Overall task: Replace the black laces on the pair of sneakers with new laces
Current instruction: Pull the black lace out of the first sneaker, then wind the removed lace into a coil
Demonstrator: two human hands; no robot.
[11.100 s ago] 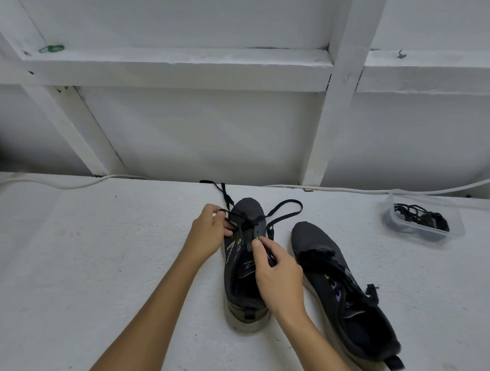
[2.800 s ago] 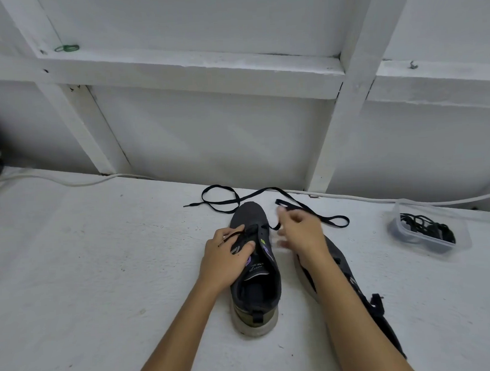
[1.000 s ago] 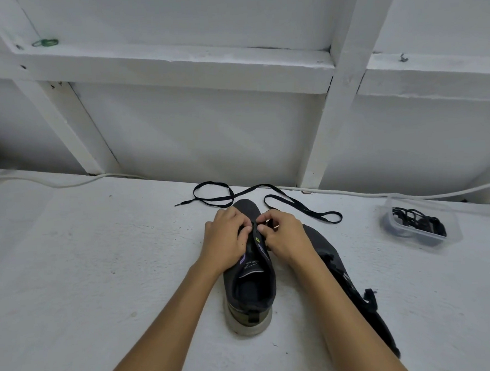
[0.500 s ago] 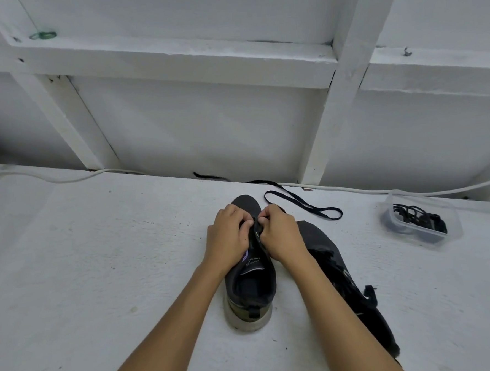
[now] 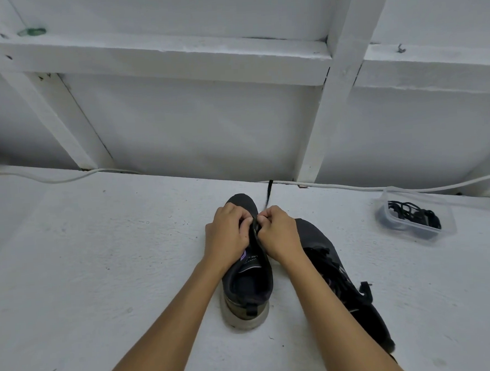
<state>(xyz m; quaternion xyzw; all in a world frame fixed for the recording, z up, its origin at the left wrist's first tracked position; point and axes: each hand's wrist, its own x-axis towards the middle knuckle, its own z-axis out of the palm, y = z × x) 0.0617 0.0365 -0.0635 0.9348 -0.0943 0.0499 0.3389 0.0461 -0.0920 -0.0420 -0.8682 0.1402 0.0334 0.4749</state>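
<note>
A dark sneaker [image 5: 246,288] stands heel toward me in the middle of the white surface. Both my hands sit close together over the front of its lacing area. My left hand [image 5: 227,238] grips the shoe's upper with curled fingers. My right hand [image 5: 278,232] has its fingers curled at the same spot, and a short, blurred stretch of black lace [image 5: 268,192] runs from it toward the far edge. The hands hide the eyelets. The second sneaker [image 5: 344,279], still laced, lies to the right, partly behind my right forearm.
A clear plastic tub [image 5: 440,216] with a tangle of black laces [image 5: 412,215] sits at the far right. A white cable [image 5: 353,187] runs along the back edge under a white framed wall [image 5: 205,124].
The long lace loops that lay beyond the toe have gone; only a short strip above my right hand remains. Both hands have stayed pressed together at the shoe's front.
</note>
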